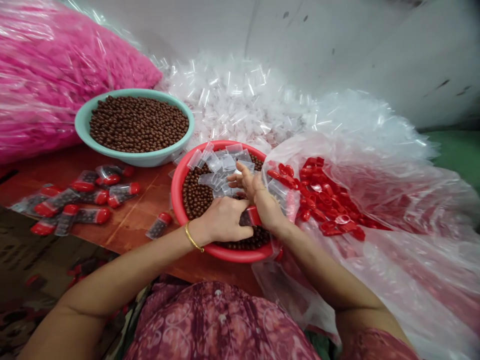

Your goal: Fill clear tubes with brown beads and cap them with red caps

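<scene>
Over the red basin, my left hand is closed around a small clear container filled with brown balls. Its red cap presses against the palm of my right hand, whose fingers are stretched out and apart. Beneath both hands the basin holds brown balls and a heap of clear plastic containers. To the right, an open plastic bag holds loose red caps. My fingers hide part of the held container.
A turquoise bowl of brown balls stands at the back left. Several filled, red-capped containers lie on the red tabletop. Behind are a pink-filled bag and a pile of clear containers. A cardboard box sits below the left edge.
</scene>
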`<state>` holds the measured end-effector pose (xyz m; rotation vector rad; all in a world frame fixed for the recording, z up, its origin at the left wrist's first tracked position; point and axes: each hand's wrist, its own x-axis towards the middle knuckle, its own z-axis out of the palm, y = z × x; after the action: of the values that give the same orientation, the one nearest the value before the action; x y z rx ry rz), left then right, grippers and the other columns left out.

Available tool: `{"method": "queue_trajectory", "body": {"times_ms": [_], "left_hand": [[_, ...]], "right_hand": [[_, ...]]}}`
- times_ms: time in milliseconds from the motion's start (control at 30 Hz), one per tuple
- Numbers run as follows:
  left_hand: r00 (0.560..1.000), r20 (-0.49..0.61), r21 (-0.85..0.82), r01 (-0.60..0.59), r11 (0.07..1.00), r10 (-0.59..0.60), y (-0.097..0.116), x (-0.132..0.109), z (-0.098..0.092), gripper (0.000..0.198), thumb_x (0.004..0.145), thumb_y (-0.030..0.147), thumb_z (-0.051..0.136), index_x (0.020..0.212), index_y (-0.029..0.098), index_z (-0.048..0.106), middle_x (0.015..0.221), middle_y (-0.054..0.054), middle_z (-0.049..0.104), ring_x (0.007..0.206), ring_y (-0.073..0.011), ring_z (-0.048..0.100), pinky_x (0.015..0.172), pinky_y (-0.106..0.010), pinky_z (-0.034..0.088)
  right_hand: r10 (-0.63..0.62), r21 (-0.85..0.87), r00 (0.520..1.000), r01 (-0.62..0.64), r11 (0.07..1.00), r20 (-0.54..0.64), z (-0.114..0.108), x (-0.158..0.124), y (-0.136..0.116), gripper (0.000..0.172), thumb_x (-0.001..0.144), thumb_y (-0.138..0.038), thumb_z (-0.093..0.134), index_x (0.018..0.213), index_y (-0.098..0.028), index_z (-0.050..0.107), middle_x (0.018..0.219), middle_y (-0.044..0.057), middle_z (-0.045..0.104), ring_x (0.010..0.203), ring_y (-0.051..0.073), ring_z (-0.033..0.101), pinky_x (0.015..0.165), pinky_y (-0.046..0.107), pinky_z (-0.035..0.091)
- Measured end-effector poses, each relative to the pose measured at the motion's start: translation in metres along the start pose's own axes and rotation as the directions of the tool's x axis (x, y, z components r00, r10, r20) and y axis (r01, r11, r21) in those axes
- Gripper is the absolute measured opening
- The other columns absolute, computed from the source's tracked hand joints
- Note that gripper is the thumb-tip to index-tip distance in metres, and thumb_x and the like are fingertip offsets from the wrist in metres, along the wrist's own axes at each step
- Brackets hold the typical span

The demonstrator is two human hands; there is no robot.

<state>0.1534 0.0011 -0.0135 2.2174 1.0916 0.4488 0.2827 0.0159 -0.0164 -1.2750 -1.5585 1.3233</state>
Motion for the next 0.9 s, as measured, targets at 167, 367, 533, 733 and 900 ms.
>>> {"method": "queue_trajectory", "body": {"times_ms": [167, 367, 533, 733, 900], "left_hand": [[0.993, 0.11, 0.154, -0.053, 0.987, 0.036, -0.003, 0.0, 0.001, 0.024, 0.068, 0.032, 0.06, 0.081, 0.013, 0.066, 0.072, -0.012, 0.067, 0.066, -0.0259, 0.062, 0.064, -0.035, 0.047], [0.989, -0.03, 0.096, -0.143, 0.985, 0.146, 0.002, -0.006, -0.002, 0.016, 0.067, 0.029, 0.06, 0.075, 0.015, 0.061, 0.064, -0.002, 0.062, 0.056, -0.0154, 0.055, 0.056, -0.026, 0.042], [0.979, -0.179, -0.051, -0.113, 0.992, 0.103, 0.007, -0.013, -0.014, 0.013, 0.07, 0.028, 0.059, 0.066, 0.017, 0.054, 0.054, 0.004, 0.052, 0.049, -0.0088, 0.045, 0.051, -0.021, 0.033], [0.992, -0.122, 0.0, 0.014, 1.0, -0.014, 0.003, -0.013, -0.01, 0.013, 0.07, 0.029, 0.058, 0.068, 0.017, 0.056, 0.057, 0.002, 0.056, 0.05, -0.0104, 0.046, 0.051, -0.022, 0.031], [0.994, -0.062, 0.125, 0.093, 0.988, -0.086, 0.005, -0.022, -0.006, 0.01, 0.066, 0.025, 0.058, 0.072, 0.017, 0.059, 0.062, 0.0, 0.062, 0.054, -0.0133, 0.052, 0.052, -0.023, 0.032]], "right_hand": [[-0.184, -0.221, 0.977, 0.204, 0.954, 0.106, -0.002, -0.011, 0.005, 0.076, 0.089, -0.067, 0.017, 0.146, -0.02, 0.032, 0.137, 0.011, 0.047, 0.123, 0.021, 0.045, 0.11, 0.044, 0.03], [-0.208, -0.046, 0.974, 0.212, 0.976, 0.087, -0.001, -0.016, -0.014, 0.083, 0.085, -0.073, 0.01, 0.143, -0.02, 0.039, 0.13, 0.01, 0.054, 0.121, 0.022, 0.049, 0.106, 0.042, 0.035], [-0.225, 0.064, 0.967, 0.234, 0.97, -0.12, -0.018, -0.01, -0.028, 0.084, 0.084, -0.072, 0.002, 0.117, -0.025, 0.063, 0.109, 0.006, 0.066, 0.11, 0.023, 0.057, 0.096, 0.044, 0.041], [-0.188, -0.053, 0.973, 0.182, 0.982, -0.135, -0.01, -0.007, -0.01, 0.076, 0.087, -0.072, 0.013, 0.108, -0.022, 0.066, 0.106, 0.005, 0.068, 0.102, 0.02, 0.06, 0.091, 0.039, 0.045], [-0.343, -0.294, 0.939, 0.318, 0.902, -0.038, 0.003, -0.012, -0.006, 0.059, 0.094, -0.057, 0.022, 0.112, -0.02, 0.064, 0.11, 0.007, 0.066, 0.104, 0.019, 0.059, 0.093, 0.038, 0.045]]}}
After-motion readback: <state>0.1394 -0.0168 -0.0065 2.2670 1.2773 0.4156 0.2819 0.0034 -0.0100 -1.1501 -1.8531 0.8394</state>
